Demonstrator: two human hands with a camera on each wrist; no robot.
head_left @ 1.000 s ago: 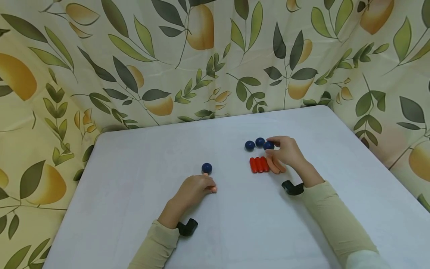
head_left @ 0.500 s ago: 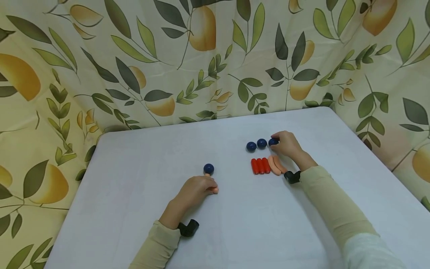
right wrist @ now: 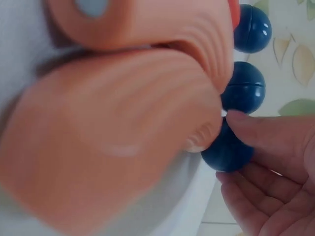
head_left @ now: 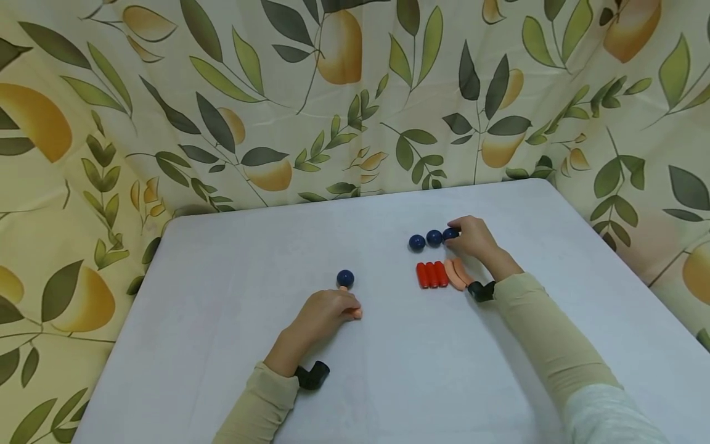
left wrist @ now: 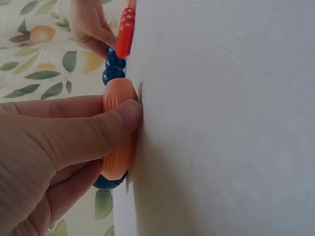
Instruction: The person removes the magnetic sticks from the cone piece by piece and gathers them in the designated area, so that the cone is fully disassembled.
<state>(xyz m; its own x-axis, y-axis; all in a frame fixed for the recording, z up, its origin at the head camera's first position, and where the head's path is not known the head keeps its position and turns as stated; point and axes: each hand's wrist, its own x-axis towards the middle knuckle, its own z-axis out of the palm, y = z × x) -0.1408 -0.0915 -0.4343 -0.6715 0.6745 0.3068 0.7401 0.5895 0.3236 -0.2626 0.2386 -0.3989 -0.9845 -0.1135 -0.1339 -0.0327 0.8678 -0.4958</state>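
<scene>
My left hand (head_left: 323,313) pinches a ridged peach-coloured plastic piece (left wrist: 118,167) between thumb and fingers, low over the white table. A dark blue ball (head_left: 345,278) sits just beyond that piece, on its far side. My right hand (head_left: 476,239) pinches another dark blue ball (right wrist: 227,151) between thumb and fingers, at the right end of a short row. Two more blue balls, a middle one (head_left: 434,237) and a left one (head_left: 417,242), complete that row. Much of the left hand's piece is hidden under the fingers in the head view.
In front of the row lie several red sticks (head_left: 432,275) side by side. Two curved peach pieces (head_left: 455,274) lie against their right side, below my right wrist. The white-covered table (head_left: 233,265) ends at a patterned fabric backdrop (head_left: 238,111).
My right hand has moved right and back with its blue ball, then slightly left toward the middle ball. The curved peach pieces are less covered. My left hand stays put on its piece.
</scene>
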